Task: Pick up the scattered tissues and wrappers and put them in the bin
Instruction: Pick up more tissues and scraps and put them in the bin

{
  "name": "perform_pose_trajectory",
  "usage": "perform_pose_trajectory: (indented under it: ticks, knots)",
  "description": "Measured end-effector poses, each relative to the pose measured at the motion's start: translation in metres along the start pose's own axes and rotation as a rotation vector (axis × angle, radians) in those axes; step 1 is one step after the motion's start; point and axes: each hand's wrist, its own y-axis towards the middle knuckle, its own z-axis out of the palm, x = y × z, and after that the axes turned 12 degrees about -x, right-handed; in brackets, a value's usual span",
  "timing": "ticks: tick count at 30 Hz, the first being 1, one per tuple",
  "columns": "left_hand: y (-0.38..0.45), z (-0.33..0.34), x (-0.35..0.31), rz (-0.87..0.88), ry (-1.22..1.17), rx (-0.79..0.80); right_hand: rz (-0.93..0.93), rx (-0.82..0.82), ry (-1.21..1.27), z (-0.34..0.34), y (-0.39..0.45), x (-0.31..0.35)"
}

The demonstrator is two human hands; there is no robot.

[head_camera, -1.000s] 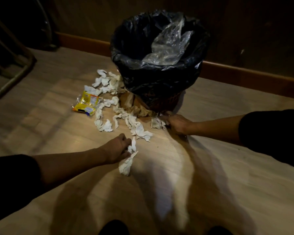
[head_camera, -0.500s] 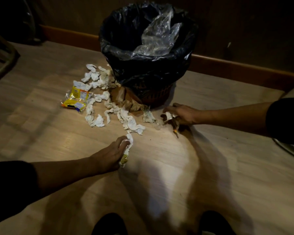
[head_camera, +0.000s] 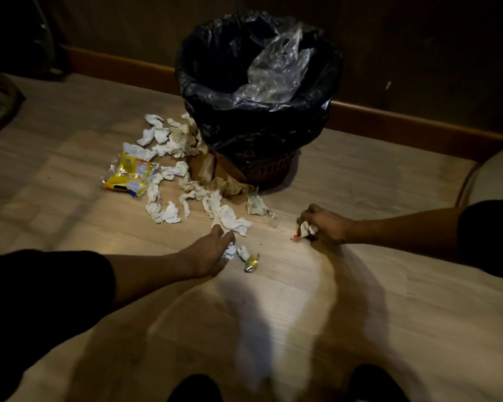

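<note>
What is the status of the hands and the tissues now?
Left hand closing on small tissue. Right hand shut on tissue wad. Most tissues and yellow wrapper on floor beside bin. Nothing blocking.

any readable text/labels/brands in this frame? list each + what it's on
None can be read.
Yellow wrapper on the floor: printed patches, too blurred to read.
Small gold wrapper by the left hand: no legible print.
Scraps in the right hand: a red bit, no text visible.
Bin: no label visible.
</note>
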Motion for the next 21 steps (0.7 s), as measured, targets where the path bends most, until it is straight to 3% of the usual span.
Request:
perform_pose_trajectory:
  ticks: [5,12,21]
  knots:
    - [0.012,-0.015,0.010,-0.018,-0.041,-0.070,-0.035,-0.003,0.170,-0.027,0.023,0.034]
    - [0.029,-0.037,0.025,-0.205,-0.154,-0.288,-0.092,0.050,0.026,-0.004,0.058,0.077]
    - [0.054,-0.038,0.042,-0.343,-0.062,-0.325,-0.192,-0.178,-0.049,0.005,0.092,0.113]
